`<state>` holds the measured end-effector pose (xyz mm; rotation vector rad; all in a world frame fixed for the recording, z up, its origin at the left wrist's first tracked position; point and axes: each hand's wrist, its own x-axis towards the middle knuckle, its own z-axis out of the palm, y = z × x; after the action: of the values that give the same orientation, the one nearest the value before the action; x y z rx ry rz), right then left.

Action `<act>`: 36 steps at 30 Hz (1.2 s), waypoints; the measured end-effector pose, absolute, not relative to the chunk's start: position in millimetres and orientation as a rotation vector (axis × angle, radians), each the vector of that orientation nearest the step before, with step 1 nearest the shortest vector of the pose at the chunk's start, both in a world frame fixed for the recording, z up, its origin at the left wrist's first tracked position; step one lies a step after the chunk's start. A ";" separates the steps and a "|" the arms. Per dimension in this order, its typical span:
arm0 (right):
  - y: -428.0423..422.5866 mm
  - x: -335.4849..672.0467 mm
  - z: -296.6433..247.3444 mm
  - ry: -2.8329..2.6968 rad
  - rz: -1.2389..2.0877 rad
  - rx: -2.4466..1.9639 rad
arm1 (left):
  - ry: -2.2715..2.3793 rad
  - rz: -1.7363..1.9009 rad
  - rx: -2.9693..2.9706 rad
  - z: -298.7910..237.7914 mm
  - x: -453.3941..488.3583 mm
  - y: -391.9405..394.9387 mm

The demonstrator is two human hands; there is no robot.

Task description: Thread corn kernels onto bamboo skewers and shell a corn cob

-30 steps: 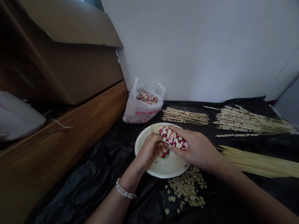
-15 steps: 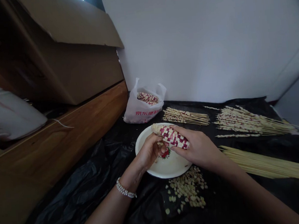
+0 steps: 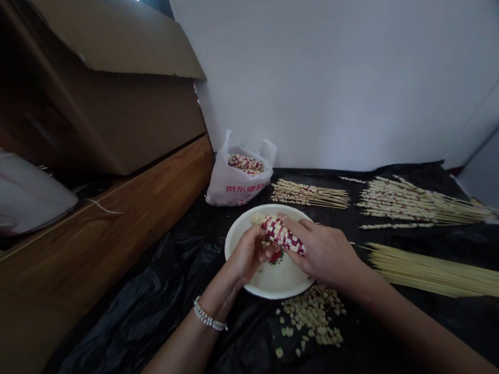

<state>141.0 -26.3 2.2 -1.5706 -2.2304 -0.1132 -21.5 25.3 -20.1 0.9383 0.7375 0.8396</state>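
A corn cob [image 3: 282,236] with mixed white and purple kernels is held tilted above a white basin [image 3: 280,289]. My right hand [image 3: 322,250] wraps around its lower right end, fingers over the top. At the other end, my left hand [image 3: 250,252] grips the pale, bare-looking tip with fingers curled and thumb against it. A beaded bracelet [image 3: 209,315] circles my left wrist. Part of a red printed pattern [image 3: 276,258] shows on the basin floor beneath the hands. Loose pale kernels [image 3: 314,315] lie in a heap just in front of the basin.
Behind the basin stands a white plastic bag [image 3: 236,191] of corn cobs. Skewers threaded with kernels [image 3: 306,195] lie beyond it, with a larger pile [image 3: 403,202] farther right. Bare bamboo sticks [image 3: 453,271] are at right. A cardboard box [image 3: 138,115] rises at left.
My right hand has moved slightly left and down along with the cob, its fingers now curled further over it. My left hand has closed up nearer the cob's tip.
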 end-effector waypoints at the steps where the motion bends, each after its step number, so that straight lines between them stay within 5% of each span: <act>1: -25.6 141.2 1.2 -2.230 -0.106 -1.565 | 0.759 0.855 0.959 -20.4 -20.5 24.8; 36: -21.9 143.2 -4.6 -2.341 -0.408 -1.606 | 0.912 0.928 1.011 -26.3 -20.9 28.0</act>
<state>143.2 -21.9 -4.6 -1.6057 -2.3408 -0.4079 -20.9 28.0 -26.3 1.0107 0.9124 0.9280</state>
